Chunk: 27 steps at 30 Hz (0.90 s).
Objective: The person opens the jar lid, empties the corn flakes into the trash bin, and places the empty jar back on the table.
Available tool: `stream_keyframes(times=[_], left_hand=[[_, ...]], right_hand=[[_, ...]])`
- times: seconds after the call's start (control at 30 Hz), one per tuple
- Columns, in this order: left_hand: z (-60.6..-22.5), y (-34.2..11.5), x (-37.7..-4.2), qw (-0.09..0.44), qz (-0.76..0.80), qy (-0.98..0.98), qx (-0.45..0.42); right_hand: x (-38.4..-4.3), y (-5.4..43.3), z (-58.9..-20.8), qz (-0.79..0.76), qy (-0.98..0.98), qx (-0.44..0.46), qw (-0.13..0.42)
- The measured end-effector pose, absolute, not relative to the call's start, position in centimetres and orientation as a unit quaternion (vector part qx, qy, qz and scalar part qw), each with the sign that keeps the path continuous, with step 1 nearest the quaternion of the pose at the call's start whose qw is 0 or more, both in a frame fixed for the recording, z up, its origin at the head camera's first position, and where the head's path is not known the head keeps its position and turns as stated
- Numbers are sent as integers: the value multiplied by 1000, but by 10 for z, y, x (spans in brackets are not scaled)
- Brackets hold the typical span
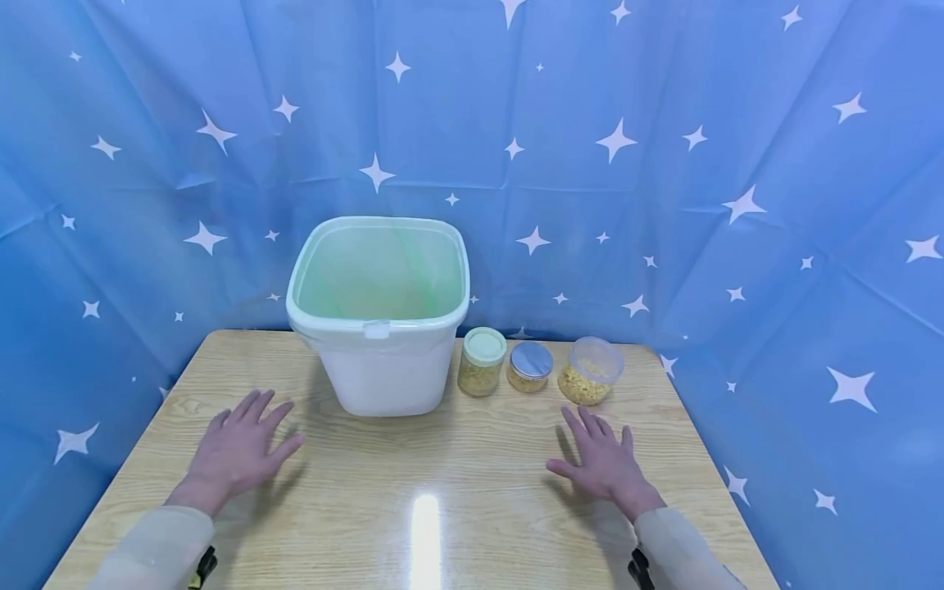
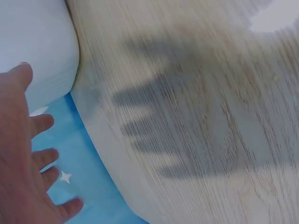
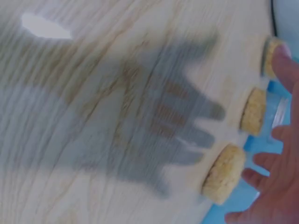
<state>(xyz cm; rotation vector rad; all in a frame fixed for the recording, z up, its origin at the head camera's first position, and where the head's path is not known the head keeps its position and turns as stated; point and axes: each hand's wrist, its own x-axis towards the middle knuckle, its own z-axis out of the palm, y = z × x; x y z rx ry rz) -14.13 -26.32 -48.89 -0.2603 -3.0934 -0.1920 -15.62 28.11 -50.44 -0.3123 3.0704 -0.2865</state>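
My left hand hovers over the left of the table with its fingers spread, holding nothing; its shadow falls on the wood. Ahead and to its right stands a tall white bin, open at the top with a greenish inside. On the right, my right hand is also spread and holds nothing. Just beyond its fingertips is a clear tub partly filled with yellow bits. Left of that tub are a short jar with a blue-grey lid and a taller jar with a pale green lid, both with yellowish contents.
The wooden table has rounded back corners and a bright light reflection near the front. A blue curtain with white stars hangs close behind the bin and jars and along both sides.
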Motion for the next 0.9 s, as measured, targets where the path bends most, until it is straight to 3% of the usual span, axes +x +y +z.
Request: stream_keyframes(times=[0.3,0.6,0.9], left_hand=[[-492,-232,-136,25,-69,-990,-117],[-503,-202,-135,44,-83,-984,-154],[-510,-180,-134,44,-93,-979,-178]], right_hand=[[-167,249,-504,-115,985,-110,64],[-186,207,-509,-321,934,-76,137],[-216,179,-513,-364,923,-26,120]])
